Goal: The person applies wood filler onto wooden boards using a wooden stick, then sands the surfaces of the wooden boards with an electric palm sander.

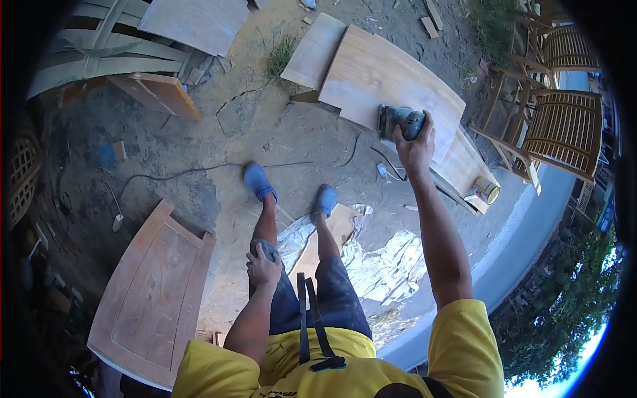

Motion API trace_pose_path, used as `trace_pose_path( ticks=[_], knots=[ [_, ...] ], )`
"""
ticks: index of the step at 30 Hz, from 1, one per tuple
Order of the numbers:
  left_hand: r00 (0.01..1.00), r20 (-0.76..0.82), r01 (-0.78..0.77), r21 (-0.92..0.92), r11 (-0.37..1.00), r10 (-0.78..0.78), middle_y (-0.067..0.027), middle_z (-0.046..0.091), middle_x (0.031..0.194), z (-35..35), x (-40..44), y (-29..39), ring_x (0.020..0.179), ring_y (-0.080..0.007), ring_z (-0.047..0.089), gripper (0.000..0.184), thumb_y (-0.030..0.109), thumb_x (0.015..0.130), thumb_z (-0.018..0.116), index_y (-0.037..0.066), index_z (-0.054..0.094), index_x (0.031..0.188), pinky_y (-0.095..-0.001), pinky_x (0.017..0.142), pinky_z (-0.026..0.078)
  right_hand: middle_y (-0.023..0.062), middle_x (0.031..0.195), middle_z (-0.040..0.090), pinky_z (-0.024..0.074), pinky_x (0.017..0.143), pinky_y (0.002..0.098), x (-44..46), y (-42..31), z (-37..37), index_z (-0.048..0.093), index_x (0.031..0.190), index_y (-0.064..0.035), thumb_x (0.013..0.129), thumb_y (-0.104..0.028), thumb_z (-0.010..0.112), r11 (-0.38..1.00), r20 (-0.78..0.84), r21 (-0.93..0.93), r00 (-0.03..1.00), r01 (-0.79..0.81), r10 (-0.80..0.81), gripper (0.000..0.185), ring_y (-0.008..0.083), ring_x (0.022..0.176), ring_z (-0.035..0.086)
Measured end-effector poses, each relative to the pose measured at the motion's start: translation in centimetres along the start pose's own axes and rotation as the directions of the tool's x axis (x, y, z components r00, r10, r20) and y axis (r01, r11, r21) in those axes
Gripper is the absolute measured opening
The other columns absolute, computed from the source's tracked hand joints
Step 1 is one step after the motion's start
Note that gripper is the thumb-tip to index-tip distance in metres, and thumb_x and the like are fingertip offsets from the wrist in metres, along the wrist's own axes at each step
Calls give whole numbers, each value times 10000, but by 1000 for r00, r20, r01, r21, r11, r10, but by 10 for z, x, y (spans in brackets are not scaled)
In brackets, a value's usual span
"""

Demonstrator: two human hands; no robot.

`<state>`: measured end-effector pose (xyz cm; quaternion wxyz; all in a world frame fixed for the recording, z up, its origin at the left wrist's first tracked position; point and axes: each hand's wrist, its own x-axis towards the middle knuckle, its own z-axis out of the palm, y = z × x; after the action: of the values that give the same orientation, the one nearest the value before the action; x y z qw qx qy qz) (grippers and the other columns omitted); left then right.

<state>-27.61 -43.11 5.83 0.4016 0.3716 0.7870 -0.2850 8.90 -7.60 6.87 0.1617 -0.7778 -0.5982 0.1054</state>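
My right hand [418, 151] is closed round the dark body of an electric sander [396, 121]. The sander rests on a curved wooden panel [391, 69], whose surface has pale, dusty patches. My left hand [265, 266] lies over my knee, fingers spread on the dark trouser leg; a greyish patch shows beside the fingers, and I cannot make out whether it is only cloth. Beneath the curved panel are a flat board [315, 53] and another long board [458, 166].
A cord [219, 166] crosses the ground near my blue clogs [257, 181]. A framed wooden panel [156, 292] stands at lower left. A tin [486, 190] sits on the long board's end. Slatted wooden chairs [564, 129] stand at right; crumpled white sheeting [388, 265] lies beside my feet.
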Motion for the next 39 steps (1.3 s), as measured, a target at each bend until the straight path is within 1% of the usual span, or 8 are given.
trace_pose_path(
  ticks=[4,9,14,18,22,27,31,39],
  knots=[
    [998,35,54,30,998,-55,-280,513,1374,11,-11,10,1211,-488,637,818,456,895,748,169,430,1592,-553,1019,550,316,1214,609,554,937,575,-11,-17,11,404,1546,-31,866,-329,843,998,-44,5,997,-66,66,863,514,1081,674],
    [999,14,45,54,998,-46,-276,516,1372,16,-8,9,1222,-487,626,817,461,897,740,174,427,1595,-557,1037,537,335,1220,583,604,798,605,-12,-122,50,368,1588,-67,852,-344,831,995,103,97,994,10,-20,913,551,899,708],
    [1000,-6,15,47,999,-14,-276,518,1371,22,-2,1,1218,-488,627,800,468,907,720,178,428,1594,-569,1025,535,306,1223,531,620,731,611,-3,-183,65,350,1589,-127,814,-330,854,986,281,120,949,115,-145,947,536,864,721],
    [999,4,37,30,999,-37,-277,518,1365,20,-4,-3,1211,-485,630,760,462,921,701,171,449,1577,-571,998,543,312,1218,544,618,746,611,-8,-149,56,365,1582,-126,819,-339,850,990,220,132,972,51,-79,929,534,875,721],
    [999,-16,32,47,998,-31,-278,518,1359,20,-3,-4,1211,-484,630,734,453,928,690,162,468,1564,-570,986,548,323,1169,615,599,807,605,-6,-80,32,417,1552,-103,840,-359,835,996,-17,57,997,-68,69,864,547,931,708],
    [1000,-15,20,43,999,-20,-281,517,1359,18,-1,-10,1207,-484,628,741,458,921,690,158,472,1563,-571,983,549,374,1186,656,547,957,577,-5,24,2,423,1507,-9,834,-399,822,944,-156,-84,940,-320,305,874,547,1031,690],
    [1000,-18,7,57,998,-6,-284,514,1370,23,1,-15,1198,-485,626,755,466,919,680,163,460,1574,-571,978,549,391,1170,665,537,969,576,7,34,1,422,1498,8,831,-410,826,871,-187,-131,874,-474,448,885,554,1053,689],
    [1000,-12,4,68,998,-3,-279,513,1377,19,4,-16,1194,-479,629,759,464,922,690,161,454,1577,-565,979,549,368,1193,604,589,861,572,25,-128,56,361,1576,-10,841,-360,836,981,-39,73,983,-178,181,942,540,958,706]
  ],
)
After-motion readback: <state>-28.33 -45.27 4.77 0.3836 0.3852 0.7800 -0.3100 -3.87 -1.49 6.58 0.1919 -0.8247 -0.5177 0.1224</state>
